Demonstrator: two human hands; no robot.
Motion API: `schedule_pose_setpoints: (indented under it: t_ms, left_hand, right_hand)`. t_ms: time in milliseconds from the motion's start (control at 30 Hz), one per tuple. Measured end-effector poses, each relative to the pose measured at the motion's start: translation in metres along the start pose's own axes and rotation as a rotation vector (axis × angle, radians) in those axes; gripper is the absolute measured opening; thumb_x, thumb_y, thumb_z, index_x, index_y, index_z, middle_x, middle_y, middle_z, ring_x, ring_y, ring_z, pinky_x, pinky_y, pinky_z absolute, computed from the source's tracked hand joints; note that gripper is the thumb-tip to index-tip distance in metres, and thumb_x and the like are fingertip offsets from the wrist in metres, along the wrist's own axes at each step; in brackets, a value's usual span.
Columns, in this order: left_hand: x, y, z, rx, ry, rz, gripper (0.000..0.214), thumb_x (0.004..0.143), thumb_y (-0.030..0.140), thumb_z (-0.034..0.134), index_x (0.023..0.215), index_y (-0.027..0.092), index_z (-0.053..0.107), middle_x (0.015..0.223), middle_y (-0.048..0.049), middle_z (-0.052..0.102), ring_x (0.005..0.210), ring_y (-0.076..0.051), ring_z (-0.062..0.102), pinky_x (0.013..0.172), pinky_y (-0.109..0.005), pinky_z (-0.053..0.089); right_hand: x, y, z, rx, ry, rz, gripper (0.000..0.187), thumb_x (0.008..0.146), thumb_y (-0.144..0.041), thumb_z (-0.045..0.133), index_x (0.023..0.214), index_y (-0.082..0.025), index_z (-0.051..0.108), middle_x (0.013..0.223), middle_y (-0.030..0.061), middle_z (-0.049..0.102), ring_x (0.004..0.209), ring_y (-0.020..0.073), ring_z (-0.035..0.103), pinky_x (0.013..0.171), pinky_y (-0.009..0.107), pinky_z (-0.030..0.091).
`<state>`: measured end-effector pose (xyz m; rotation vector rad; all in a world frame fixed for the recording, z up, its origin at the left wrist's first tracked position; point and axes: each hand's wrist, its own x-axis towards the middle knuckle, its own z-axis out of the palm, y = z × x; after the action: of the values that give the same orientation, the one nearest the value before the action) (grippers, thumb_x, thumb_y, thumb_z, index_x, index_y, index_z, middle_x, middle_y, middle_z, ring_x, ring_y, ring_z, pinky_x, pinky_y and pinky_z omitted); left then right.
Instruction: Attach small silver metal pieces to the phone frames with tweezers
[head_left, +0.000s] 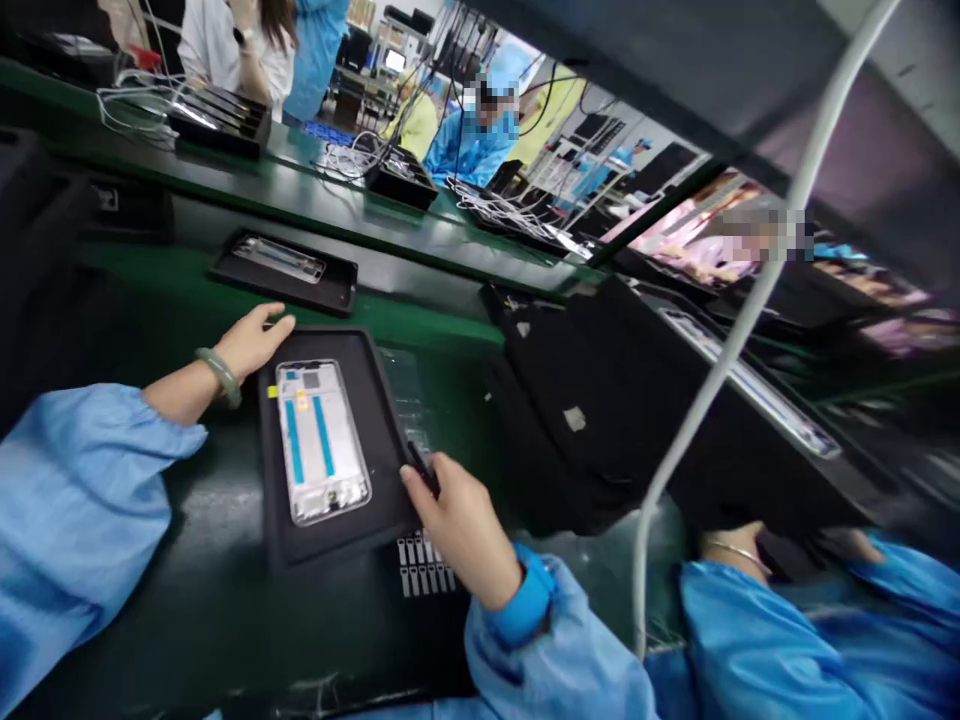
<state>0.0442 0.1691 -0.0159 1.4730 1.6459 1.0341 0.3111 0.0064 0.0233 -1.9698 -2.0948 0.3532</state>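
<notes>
On the dark, green-edged bench [172,610], a black tray [382,420] sat directly before the person. In its recess lay a silver phone frame [322,480] bearing two blue adhesive strips [324,435] and a small yellow tag [301,400] near its far end. The frame's long axis ran roughly away from the person, leaning slightly, with its short ends facing the tray's far and near rims. A narrow band of black tray showed around it on every side.

The hands were apart, with the tray between them. The left hand [255,345], a pale green bangle [221,378] on its wrist, lay open with its fingertips at the tray's far left corner. The right hand [457,525] pinched a small black tool [421,468] at the tray's right edge, and the tool's tip was hard to make out.

A second black tray [337,295] held another frame [277,258] farther along the bench. A clear plastic sheet [401,385] lay just right of the first tray, and a row of small metal-tipped strips [424,565] lay below its near corner. Off to the right, a co-worker's hand [731,550] in a blue sleeve reached beneath a large black pad [570,420].
</notes>
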Motion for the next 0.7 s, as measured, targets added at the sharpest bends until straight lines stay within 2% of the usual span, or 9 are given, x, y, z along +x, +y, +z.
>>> schedule_pose_setpoints:
  t_ms: [100,200,267,367,433,500,533,600,700]
  left_hand:
    - [-0.031,-0.007,-0.017,0.056,-0.194,-0.022,0.039,0.084,0.050,0.051,0.104,0.018,0.060,0.097,-0.0052,0.067,0.086,-0.019,0.063,0.075,-0.034,0.053]
    - [-0.051,-0.012,-0.035,0.123,-0.314,-0.007,0.052,0.079,0.063,0.044,0.107,0.021,0.059,0.090,-0.0027,0.070,0.080,-0.021,0.066,0.069,-0.033,0.054]
    - [-0.056,-0.013,-0.043,0.215,-0.346,0.029,0.053,0.077,0.065,0.044,0.103,0.023,0.061,0.089,-0.0031,0.070,0.079,-0.024,0.065,0.070,-0.038,0.054]
    - [-0.058,-0.009,-0.044,0.378,-0.325,0.142,0.047,0.075,0.064,0.047,0.090,0.023,0.065,0.093,-0.0073,0.067,0.096,-0.032,0.060,0.089,-0.052,0.045]
    - [-0.064,-0.002,-0.037,0.449,-0.291,0.237,0.047,0.074,0.062,0.048,0.093,0.022,0.066,0.105,-0.0106,0.063,0.115,-0.036,0.049,0.102,-0.057,0.032]
    - [-0.076,0.010,-0.023,0.484,-0.321,0.363,0.052,0.077,0.060,0.048,0.107,0.020,0.063,0.122,-0.0113,0.057,0.127,-0.033,0.039,0.108,-0.052,0.026]
    - [-0.083,0.017,-0.015,0.491,-0.376,0.445,0.052,0.080,0.059,0.046,0.113,0.021,0.060,0.127,-0.0099,0.054,0.129,-0.029,0.037,0.110,-0.048,0.026]
    - [-0.100,0.029,0.005,0.552,-0.557,0.695,0.052,0.088,0.056,0.036,0.124,0.023,0.054,0.137,-0.0086,0.049,0.132,-0.025,0.035,0.110,-0.046,0.026]
    - [-0.121,0.040,0.034,0.683,-0.688,0.897,0.050,0.091,0.056,0.032,0.130,0.029,0.049,0.143,-0.0089,0.043,0.136,-0.027,0.030,0.109,-0.052,0.022]
  right_hand:
    - [-0.023,0.005,0.003,0.179,-0.035,0.021,0.032,0.089,-0.042,0.045,0.069,-0.018,0.054,0.063,0.0020,0.057,0.060,0.0161,0.055,0.056,0.026,0.037]
    - [-0.018,0.023,-0.002,0.558,0.030,0.153,0.044,0.089,-0.051,0.041,0.064,-0.018,0.055,0.059,0.0006,0.053,0.058,0.0131,0.052,0.056,0.024,0.040]
    - [-0.007,0.035,-0.002,0.836,0.093,0.220,0.049,0.089,-0.054,0.038,0.065,-0.016,0.057,0.062,0.0011,0.056,0.056,0.0105,0.053,0.055,0.023,0.042]
    - [0.008,0.043,0.007,1.130,0.139,0.292,0.049,0.086,-0.061,0.041,0.073,-0.016,0.056,0.065,0.0003,0.059,0.045,0.0080,0.052,0.043,0.021,0.044]
    - [0.014,0.040,0.016,1.226,0.143,0.329,0.043,0.080,-0.060,0.052,0.078,-0.017,0.054,0.068,-0.0006,0.061,0.049,0.0096,0.059,0.046,0.022,0.051]
    - [0.018,0.035,0.023,1.253,0.140,0.345,0.038,0.074,-0.053,0.065,0.081,-0.017,0.053,0.073,-0.0008,0.063,0.062,0.0134,0.067,0.059,0.026,0.058]
    - [0.019,0.032,0.026,1.247,0.135,0.351,0.038,0.071,-0.049,0.069,0.082,-0.017,0.053,0.074,-0.0009,0.063,0.067,0.0148,0.069,0.063,0.028,0.059]
    - [0.021,0.028,0.031,1.217,0.118,0.363,0.037,0.069,-0.045,0.073,0.082,-0.017,0.053,0.071,-0.0017,0.063,0.068,0.0163,0.070,0.064,0.028,0.060]
    - [0.024,0.025,0.035,1.180,0.096,0.375,0.036,0.067,-0.043,0.074,0.080,-0.016,0.055,0.065,-0.0022,0.063,0.064,0.0167,0.070,0.061,0.026,0.060]
